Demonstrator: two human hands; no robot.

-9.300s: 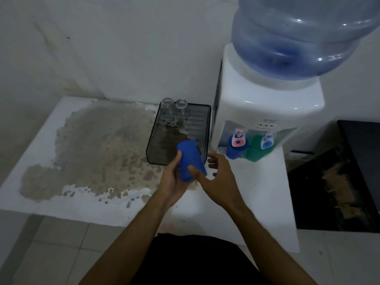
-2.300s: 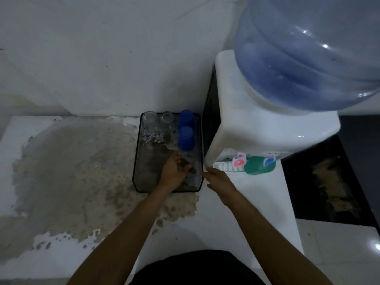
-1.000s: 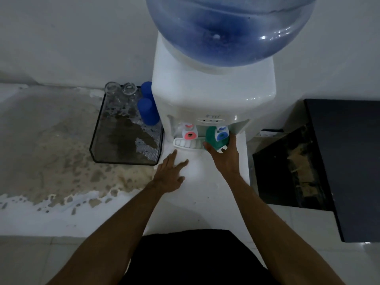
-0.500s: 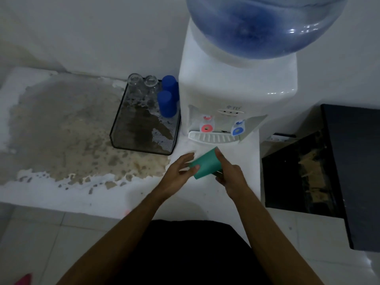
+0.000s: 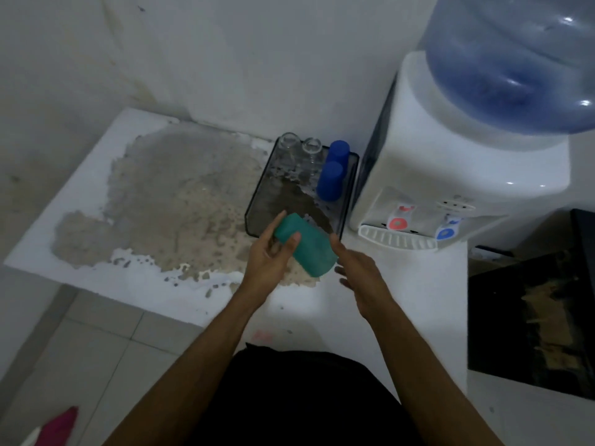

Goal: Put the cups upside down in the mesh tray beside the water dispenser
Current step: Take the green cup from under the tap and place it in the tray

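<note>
The left hand (image 5: 269, 255) grips the green cup (image 5: 304, 249), tilted on its side over the near edge of the tray (image 5: 254, 217) on the desk (image 5: 96, 175). The right hand (image 5: 360, 268) is spread, just beside the cup. Two blue cups (image 5: 330, 180) and two glasses (image 5: 299, 149) stand upside down at the tray's far end, beside the dispenser (image 5: 450, 169).

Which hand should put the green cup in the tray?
The left hand. It already grips the green cup and is closer to the tray. The right hand is open beside the cup, nearer the water dispenser.
</note>
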